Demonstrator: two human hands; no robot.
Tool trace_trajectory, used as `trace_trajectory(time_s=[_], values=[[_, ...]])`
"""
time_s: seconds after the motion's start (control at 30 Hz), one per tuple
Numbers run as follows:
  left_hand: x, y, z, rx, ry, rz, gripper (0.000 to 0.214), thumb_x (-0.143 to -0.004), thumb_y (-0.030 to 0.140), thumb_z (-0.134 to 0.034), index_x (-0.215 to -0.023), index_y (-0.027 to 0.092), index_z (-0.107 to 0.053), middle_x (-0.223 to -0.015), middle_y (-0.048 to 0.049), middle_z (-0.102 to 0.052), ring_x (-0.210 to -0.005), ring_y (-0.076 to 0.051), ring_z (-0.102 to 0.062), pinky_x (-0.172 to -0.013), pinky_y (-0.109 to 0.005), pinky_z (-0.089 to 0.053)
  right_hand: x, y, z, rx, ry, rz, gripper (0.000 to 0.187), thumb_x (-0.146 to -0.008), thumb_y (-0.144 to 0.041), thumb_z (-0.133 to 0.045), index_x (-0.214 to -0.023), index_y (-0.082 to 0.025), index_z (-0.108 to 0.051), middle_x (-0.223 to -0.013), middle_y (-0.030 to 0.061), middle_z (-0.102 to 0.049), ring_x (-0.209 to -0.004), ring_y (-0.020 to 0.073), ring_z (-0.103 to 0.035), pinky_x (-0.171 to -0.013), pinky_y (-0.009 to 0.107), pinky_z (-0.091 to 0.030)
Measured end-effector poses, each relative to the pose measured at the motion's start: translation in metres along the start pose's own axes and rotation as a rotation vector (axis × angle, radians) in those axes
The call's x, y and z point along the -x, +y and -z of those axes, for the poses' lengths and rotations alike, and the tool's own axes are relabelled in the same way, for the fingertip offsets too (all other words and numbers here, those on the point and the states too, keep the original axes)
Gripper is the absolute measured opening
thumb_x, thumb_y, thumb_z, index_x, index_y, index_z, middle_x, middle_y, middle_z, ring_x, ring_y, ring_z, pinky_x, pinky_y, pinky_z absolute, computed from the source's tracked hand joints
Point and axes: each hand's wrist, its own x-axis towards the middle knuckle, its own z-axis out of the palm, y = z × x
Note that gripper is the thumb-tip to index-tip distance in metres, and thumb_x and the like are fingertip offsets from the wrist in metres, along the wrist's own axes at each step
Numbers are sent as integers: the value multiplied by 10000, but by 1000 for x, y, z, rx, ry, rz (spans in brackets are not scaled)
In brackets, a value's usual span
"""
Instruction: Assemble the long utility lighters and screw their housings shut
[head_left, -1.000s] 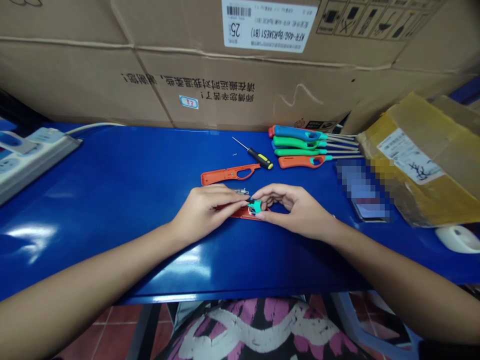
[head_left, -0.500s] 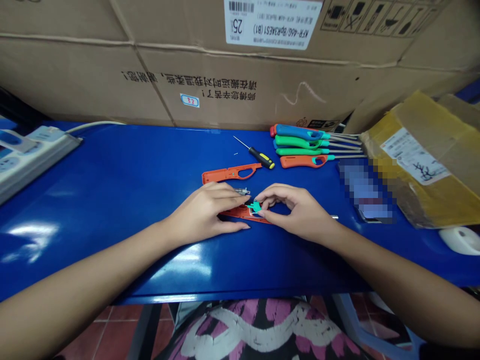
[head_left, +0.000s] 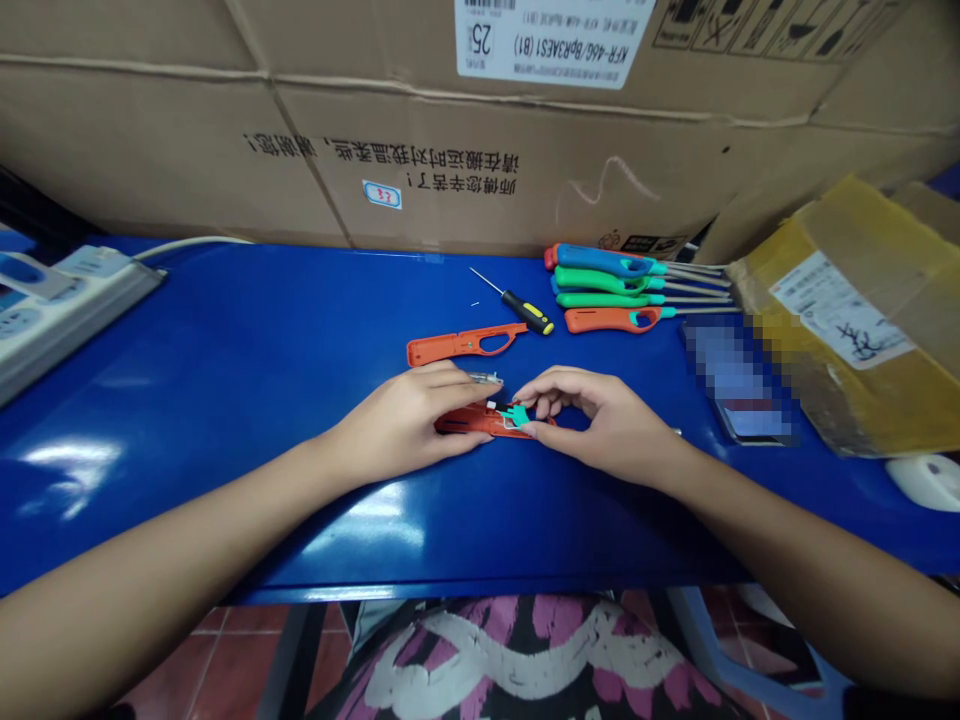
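My left hand (head_left: pixel 401 415) is closed on an orange lighter half-shell (head_left: pixel 466 420), its thumb on the near edge and fingers over the far side. Inside the shell, toward its right end, sits a turquoise trigger (head_left: pixel 517 414) with a small white and black part beside it. My right hand (head_left: pixel 600 420) pinches at the trigger with thumb and fingers; its fingertips partly hide the shell's right end. Just beyond my left fingertips lies a small silvery part (head_left: pixel 487 378), partly covered. Farther back rests the other orange half-shell (head_left: pixel 442 348), its inside facing up.
A black-and-yellow screwdriver (head_left: pixel 529 312) lies behind the shells. Several long-necked lighters (head_left: pixel 607 300) are stacked at the back right, near a phone (head_left: pixel 739 385) and a yellow-taped carton (head_left: pixel 832 330). A power strip (head_left: pixel 75 310) is at left; a large cardboard box (head_left: pixel 420 215) stands behind.
My left fingers have drawn back from the trigger and the thumb has come against the shell's near edge, uncovering more of its inside. The right hand stays at the trigger. The view shifts slightly.
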Motion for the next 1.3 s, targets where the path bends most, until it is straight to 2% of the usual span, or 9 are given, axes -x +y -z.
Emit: trace_trajectory(time_s=[0.13,0.37,0.63,0.9,1.3], values=[[0,0,-4,29,16,-1,431,-894,309,-723,-1286,151,-640,-1196,-127,-723,-1092,-235,-693,-979,-389,-570,1,-2,4,5,14,-19,234,-803,-259,-724,-1022,-178,-724,-906,37,-681,-795,149,-621,-752,312,-528],[1,1,-7,68,45,47,558,-867,291,-755,-1378,156,-576,-1115,-99,-734,-994,-202,-702,-936,-364,-577,1,-4,10,53,37,-17,240,-823,-317,-734,-1023,-185,-721,-924,43,-698,-815,162,-621,-771,320,-517],[-1,0,-7,79,61,-16,450,-884,297,-736,-1309,179,-645,-1172,-122,-733,-1066,-224,-704,-962,-378,-581,1,1,7,171,-37,52,194,-810,-191,-701,-1001,-214,-722,-946,27,-692,-804,143,-614,-746,291,-519],[-1,-1,-9,98,73,-14,325,-869,297,-754,-1165,166,-732,-1033,-101,-757,-974,-205,-724,-888,-343,-605,1,0,9,203,-67,68,172,-845,-181,-678,-1008,-220,-714,-969,29,-682,-834,151,-607,-774,303,-514],[-1,-1,-11,93,92,-44,295,-876,298,-745,-1138,165,-739,-1006,-101,-764,-941,-206,-726,-860,-350,-610,1,2,6,197,-33,88,194,-857,-167,-661,-1034,-230,-708,-960,25,-663,-808,141,-596,-749,287,-511]])
